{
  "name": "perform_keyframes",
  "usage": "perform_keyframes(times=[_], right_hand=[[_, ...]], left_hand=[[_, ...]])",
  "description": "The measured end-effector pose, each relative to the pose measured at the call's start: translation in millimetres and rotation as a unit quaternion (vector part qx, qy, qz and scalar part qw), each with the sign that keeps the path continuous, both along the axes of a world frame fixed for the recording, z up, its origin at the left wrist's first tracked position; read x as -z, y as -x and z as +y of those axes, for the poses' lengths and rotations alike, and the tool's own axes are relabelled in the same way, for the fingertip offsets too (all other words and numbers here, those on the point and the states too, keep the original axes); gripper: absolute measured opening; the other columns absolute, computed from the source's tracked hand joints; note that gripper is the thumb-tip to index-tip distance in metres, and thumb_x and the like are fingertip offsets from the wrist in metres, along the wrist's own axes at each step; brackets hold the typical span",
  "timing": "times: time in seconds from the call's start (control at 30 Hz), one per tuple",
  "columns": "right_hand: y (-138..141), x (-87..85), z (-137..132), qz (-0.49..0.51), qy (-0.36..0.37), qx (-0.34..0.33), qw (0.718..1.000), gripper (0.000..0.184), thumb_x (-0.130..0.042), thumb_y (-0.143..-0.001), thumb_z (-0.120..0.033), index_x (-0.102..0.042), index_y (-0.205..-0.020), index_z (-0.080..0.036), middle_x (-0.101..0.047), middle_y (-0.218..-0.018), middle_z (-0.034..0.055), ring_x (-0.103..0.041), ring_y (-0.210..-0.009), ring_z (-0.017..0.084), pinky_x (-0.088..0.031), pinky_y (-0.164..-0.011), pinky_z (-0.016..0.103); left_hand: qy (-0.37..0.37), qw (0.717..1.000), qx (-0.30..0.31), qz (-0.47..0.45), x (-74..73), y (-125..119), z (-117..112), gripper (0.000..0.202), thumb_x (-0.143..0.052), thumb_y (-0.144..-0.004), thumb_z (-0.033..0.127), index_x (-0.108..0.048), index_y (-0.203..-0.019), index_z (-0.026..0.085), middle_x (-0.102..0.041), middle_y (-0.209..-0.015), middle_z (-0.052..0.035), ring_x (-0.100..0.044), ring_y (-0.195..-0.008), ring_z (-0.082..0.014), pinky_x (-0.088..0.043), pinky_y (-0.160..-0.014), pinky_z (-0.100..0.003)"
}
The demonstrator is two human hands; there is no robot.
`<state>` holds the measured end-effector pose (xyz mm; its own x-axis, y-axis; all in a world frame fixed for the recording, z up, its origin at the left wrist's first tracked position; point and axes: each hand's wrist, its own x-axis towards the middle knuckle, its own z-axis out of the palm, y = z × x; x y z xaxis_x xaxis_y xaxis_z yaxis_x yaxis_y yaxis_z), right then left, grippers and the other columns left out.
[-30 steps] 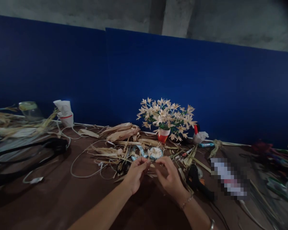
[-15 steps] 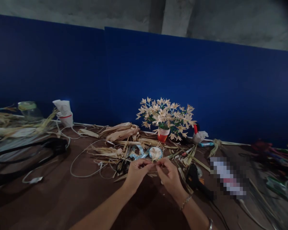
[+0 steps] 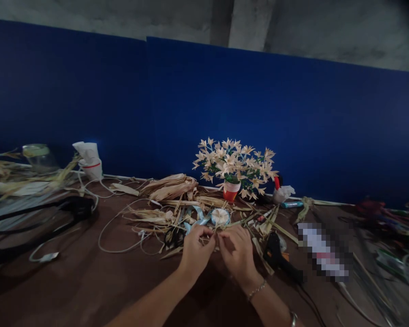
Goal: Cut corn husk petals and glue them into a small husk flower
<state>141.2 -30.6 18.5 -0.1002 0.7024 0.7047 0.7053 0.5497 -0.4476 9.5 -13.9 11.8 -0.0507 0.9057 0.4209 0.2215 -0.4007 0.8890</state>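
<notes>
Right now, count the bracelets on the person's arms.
2: a chain bracelet at the wrist of the right hand, and a shiny band farther up that arm, by the picture's bottom edge. Others may be out of frame.

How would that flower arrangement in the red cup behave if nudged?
The flower arrangement would probably tip easily, since it spreads far wider than its red cup. The thin, pointed petals look fragile, perhaps apt to bend or snap.
</notes>
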Motion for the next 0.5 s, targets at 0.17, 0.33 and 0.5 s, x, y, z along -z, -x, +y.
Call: perform_keyframes(times=[0.17,0.33,0.5], right_hand=[[0.8,-5.0,-7.0,-0.072,-0.048,0.024,0.996,0.014,-0.047,-0.082,-0.016,-0.057,-0.075,-0.02,-0.061,-0.074,0.0031,-0.052,-0.073,0.016,-0.031,-0.071,0.031],[-5.2,-10.7,-7.5,-0.031,-0.051,0.04,0.997,0.011,-0.045,-0.083,-0.016,-0.054,-0.078,-0.02,-0.06,-0.079,0.004,-0.052,-0.078,0.018,-0.032,-0.074,0.033],[-8.2,-10.3,-2.1,-0.054,-0.008,0.016,0.998,0.012,-0.042,-0.084,-0.018,-0.054,-0.082,-0.021,-0.056,-0.087,0.0046,-0.049,-0.083,0.018,-0.035,-0.074,0.032]], left_hand=[[-0.008,1.0,-0.026,-0.005,0.5,-0.6,0.6,0.011,-0.06,-0.066,0.022,-0.059,-0.056,0.019,-0.057,-0.059,-0.0005,-0.051,-0.061,-0.0161,-0.038,-0.061,-0.025],[-0.044,0.995,-0.069,0.05,1.7,11.4,11.7,0.01,-0.057,-0.065,0.017,-0.056,-0.056,0.019,-0.057,-0.059,-0.0002,-0.051,-0.064,-0.0174,-0.036,-0.065,-0.028],[-0.074,0.978,-0.056,0.185,-0.5,10.5,8.9,0.01,-0.055,-0.067,0.012,-0.058,-0.063,0.02,-0.063,-0.068,-0.0019,-0.052,-0.075,-0.0199,-0.032,-0.07,-0.031]])
